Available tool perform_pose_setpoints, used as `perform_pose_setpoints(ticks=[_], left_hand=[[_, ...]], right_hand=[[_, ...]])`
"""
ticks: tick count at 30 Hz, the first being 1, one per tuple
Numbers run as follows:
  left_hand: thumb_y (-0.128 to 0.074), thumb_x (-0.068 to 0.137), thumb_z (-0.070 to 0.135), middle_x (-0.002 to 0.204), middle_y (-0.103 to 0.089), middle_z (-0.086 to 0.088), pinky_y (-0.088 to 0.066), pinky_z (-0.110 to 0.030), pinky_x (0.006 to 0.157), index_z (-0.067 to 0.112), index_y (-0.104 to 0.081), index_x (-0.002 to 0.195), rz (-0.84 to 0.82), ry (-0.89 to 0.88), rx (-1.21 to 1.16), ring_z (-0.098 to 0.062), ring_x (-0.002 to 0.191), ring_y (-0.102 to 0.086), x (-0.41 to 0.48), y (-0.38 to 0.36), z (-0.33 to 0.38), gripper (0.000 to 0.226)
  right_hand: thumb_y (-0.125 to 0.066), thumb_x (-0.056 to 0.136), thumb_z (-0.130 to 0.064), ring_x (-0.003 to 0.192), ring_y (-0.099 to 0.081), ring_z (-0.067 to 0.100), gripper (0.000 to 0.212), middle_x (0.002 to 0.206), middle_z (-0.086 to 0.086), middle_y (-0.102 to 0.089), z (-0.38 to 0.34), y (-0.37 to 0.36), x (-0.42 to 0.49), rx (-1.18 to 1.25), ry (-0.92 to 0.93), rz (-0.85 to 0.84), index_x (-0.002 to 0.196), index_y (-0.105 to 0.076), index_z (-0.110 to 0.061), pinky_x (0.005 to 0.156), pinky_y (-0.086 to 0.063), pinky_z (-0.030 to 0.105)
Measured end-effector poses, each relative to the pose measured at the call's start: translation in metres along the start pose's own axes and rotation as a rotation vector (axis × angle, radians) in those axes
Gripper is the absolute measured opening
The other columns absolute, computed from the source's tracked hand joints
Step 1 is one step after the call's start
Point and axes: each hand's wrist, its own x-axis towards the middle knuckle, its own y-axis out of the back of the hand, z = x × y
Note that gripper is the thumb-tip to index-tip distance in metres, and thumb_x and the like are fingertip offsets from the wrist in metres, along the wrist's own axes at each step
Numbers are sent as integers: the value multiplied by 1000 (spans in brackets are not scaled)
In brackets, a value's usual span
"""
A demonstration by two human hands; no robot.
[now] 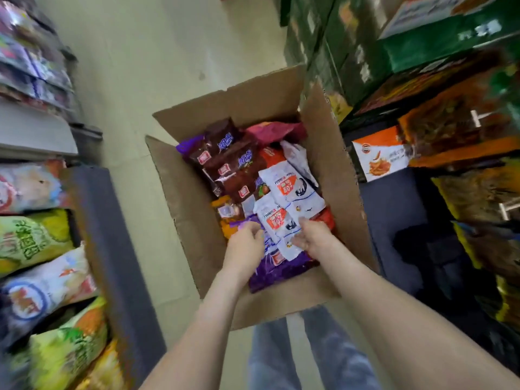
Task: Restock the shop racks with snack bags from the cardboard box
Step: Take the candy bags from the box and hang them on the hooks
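In the cardboard box (183, 190), the left hand (244, 247) at 9 o'clock and right hand (313, 238) at 3 o'clock clamp curled fingers (254, 229) on a white snack bag (277, 224), fingertips blurred.

Before me the cardboard box (180, 198) stands on the floor (157, 57), snack bags (233, 167) inside, between the left rack (112, 243) and the right rack (394, 209).

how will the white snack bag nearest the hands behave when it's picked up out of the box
Likely floppy: the white bag is a thin, creased pouch and may sag from one edge. Probably light: it lies atop the purple bag in the box. Its glossy film may slip, so a two-handed grip seems safer.
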Motion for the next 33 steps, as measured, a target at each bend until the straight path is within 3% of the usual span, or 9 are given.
perform_pose_setpoints(ticks=[4, 9, 12, 17, 21, 26, 28, 30, 33], left_hand=[[-43, 99, 22, 121, -63, -9, -37, -23, 79, 14, -57, 124, -24, 45, -33, -25, 111, -56, 22, -24, -20, 30], [-40, 100, 19, 119, -64, -4, -39, -22, 76, 19, -58, 124, -31, 14, -55, -21, 103, -58, 15, -12, -21, 30], [-38, 99, 13, 119, -63, -6, -38, -25, 77, 22, -56, 127, 4, -89, -29, -23, 105, -57, -3, 10, -5, 35], [-35, 97, 3, 138, -43, -7, -38, -29, 93, 28, -40, 143, 73, -382, 139, -23, 124, -44, -44, 61, 53, 53], [-46, 96, 7, 151, -26, -18, -31, -42, 109, 30, -37, 144, 130, -724, 329, -34, 137, -26, -94, 108, 117, 54], [-68, 83, 23, 132, -49, -25, -39, -55, 95, 18, -65, 120, 243, -1110, 477, -45, 120, -46, -167, 155, 207, 37], [-69, 76, 33, 116, -61, -16, -42, -49, 90, 14, -69, 100, 235, -1205, 475, -38, 109, -56, -195, 167, 242, 30], [-72, 74, 32, 86, -65, -6, -45, -29, 76, 12, -64, 81, 148, -1257, 455, -26, 85, -61, -234, 177, 278, 22], [-68, 83, 11, 72, -50, -2, -33, -7, 59, 13, -49, 74, -13, -1301, 387, -12, 68, -44, -294, 175, 324, 21]], right_hand=[[-47, 99, -19, 66, -54, 19, 23, 79, 7, -52, 14, -18, 46, 228, -62, -12, 76, -46, -13, 64, -49, 30], [-44, 95, -2, 43, -43, 9, 26, 57, 2, -43, -4, -34, 27, 446, 65, 47, 72, -41, -14, 43, -35, 19], [-48, 94, -2, 49, -42, 12, 25, 61, 6, -44, -18, -35, -17, 277, 260, 85, 72, -42, -13, 44, -36, 21], [-51, 86, -6, 58, -43, 11, 31, 60, -2, -45, -47, -2, -141, -131, 601, 98, 58, -42, -15, 62, -36, 32], [-53, 89, -13, 74, -48, 17, 20, 83, 15, -53, -60, 45, -241, -327, 832, 49, 76, -50, 1, 67, -35, 30], [-53, 93, -6, 69, -40, 9, 18, 75, 17, -43, -76, 122, -357, -297, 1043, 10, 82, -52, 8, 61, -29, 22], [-51, 93, -3, 64, -34, 9, 21, 71, 14, -34, -80, 154, -400, -273, 1119, 43, 76, -46, 7, 58, -26, 21], [-49, 93, -2, 61, -29, 10, 25, 69, 11, -30, -80, 184, -437, -225, 1193, 110, 72, -40, 7, 54, -23, 20], [-52, 93, -2, 57, -31, 6, 25, 64, 6, -32, -80, 226, -483, -134, 1261, 243, 73, -39, 4, 52, -23, 19]])
